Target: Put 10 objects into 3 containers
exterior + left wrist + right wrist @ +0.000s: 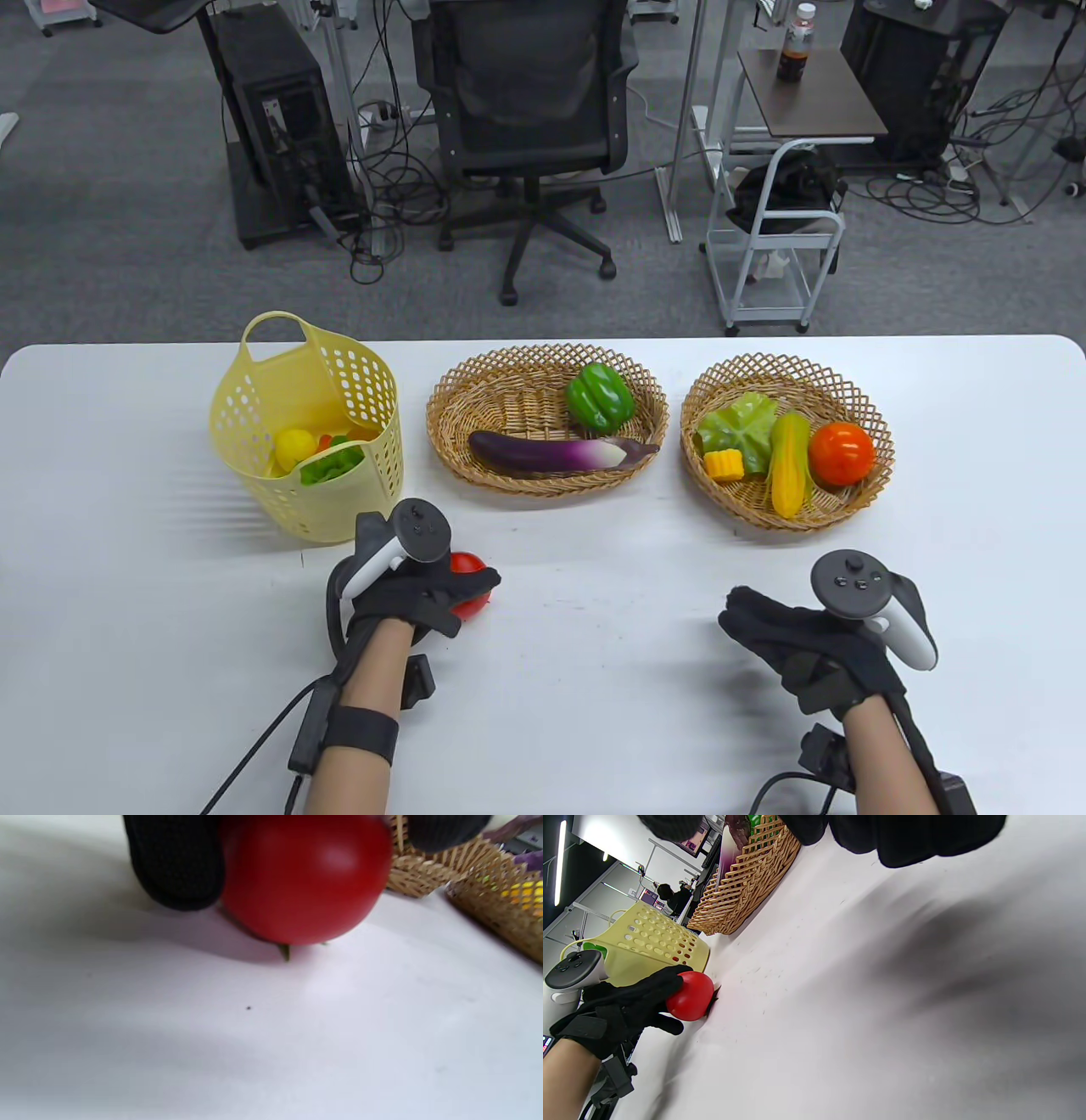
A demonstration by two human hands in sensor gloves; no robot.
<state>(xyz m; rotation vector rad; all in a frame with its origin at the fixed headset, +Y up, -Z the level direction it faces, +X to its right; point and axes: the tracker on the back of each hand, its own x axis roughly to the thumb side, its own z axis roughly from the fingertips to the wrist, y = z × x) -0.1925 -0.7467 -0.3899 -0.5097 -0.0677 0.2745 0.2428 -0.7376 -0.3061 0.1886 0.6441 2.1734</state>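
Table view: left hand wrapped around a red tomato on the white table, just in front of the yellow basket. Fingers curled over the top of the tomato, thumb on its near side. Right hand apart from everything, low over bare table near the front edge, fingers loosely bent and holding nothing. In the yellow basket: a lemon and green leaves. In the middle wicker basket: an eggplant lying across, a green pepper behind it. In the right wicker basket: lettuce, a corn piece, a corn cob, an orange-red tomato, all close together.

Left wrist view: red tomato filling the top centre, stem side down and touching the table. Gloved fingers pressed against its left side, another fingertip at its upper right. Wicker basket edges just behind.

Right wrist view, tilted: left hand gripping the red tomato on the table, beside the yellow basket. Middle wicker basket farther back. Right fingertips hanging in at the top, clear of the table, around nothing.
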